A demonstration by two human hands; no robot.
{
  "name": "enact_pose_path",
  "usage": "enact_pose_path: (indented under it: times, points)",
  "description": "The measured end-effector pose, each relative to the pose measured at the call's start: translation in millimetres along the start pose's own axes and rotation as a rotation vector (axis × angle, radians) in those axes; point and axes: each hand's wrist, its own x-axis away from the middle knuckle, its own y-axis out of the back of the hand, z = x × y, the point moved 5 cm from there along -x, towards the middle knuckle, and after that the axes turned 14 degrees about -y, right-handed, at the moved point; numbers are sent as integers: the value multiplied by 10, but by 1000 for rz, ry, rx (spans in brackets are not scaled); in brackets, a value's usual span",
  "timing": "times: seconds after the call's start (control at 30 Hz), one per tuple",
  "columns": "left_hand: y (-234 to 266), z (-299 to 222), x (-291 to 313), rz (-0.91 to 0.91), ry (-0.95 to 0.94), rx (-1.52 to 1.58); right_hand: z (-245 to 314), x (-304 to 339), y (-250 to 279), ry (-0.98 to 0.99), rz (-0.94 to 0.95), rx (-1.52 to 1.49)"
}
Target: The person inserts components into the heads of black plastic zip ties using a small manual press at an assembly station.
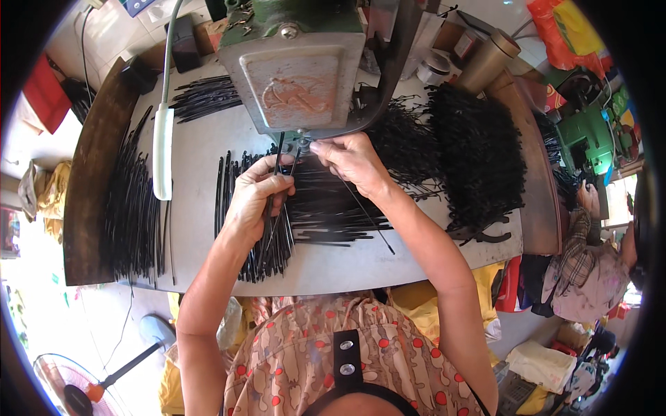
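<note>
A green machine (291, 83) with a grey front plate stands over the far middle of the worktable. Just below its head, my left hand (263, 197) is closed around a few thin black rods (269, 218), their tips pointing up at the machine. My right hand (352, 165) is at the small metal working part (303, 144), thumb and forefinger pinched together. Another thin black rod (368, 216) slants from under that hand toward the near right. More black rods (333, 215) lie in bundles between and beneath my hands. What the right fingertips press on is too small to tell.
Long black rods (132, 215) lie at the left by a wooden side board (94, 201). A tall dark heap (479, 159) fills the right side. A white lamp tube (162, 152) hangs nearby. Behind stand a flask (492, 59) and jar (433, 67). Another person (586, 277) sits far right.
</note>
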Motion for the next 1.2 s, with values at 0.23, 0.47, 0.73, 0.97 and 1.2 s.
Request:
enact_pose_path:
  times: [0.23, 0.47, 0.73, 0.97, 1.2]
  points:
    - [4, 29, 6, 18, 32, 72, -8, -25, -20, 20, 10, -67]
    - [-1, 39, 9, 21, 48, 137, 15, -17, -46, 60, 10, -42]
    - [4, 70, 3, 25, 43, 165, -23, -32, -70, 22, 9, -75]
    - [5, 47, 3, 5, 7, 55, -2, -11, -82, -16, -39, -40]
    - [91, 4, 11, 63, -20, -66, -72, 138, -51, -121, 12, -74]
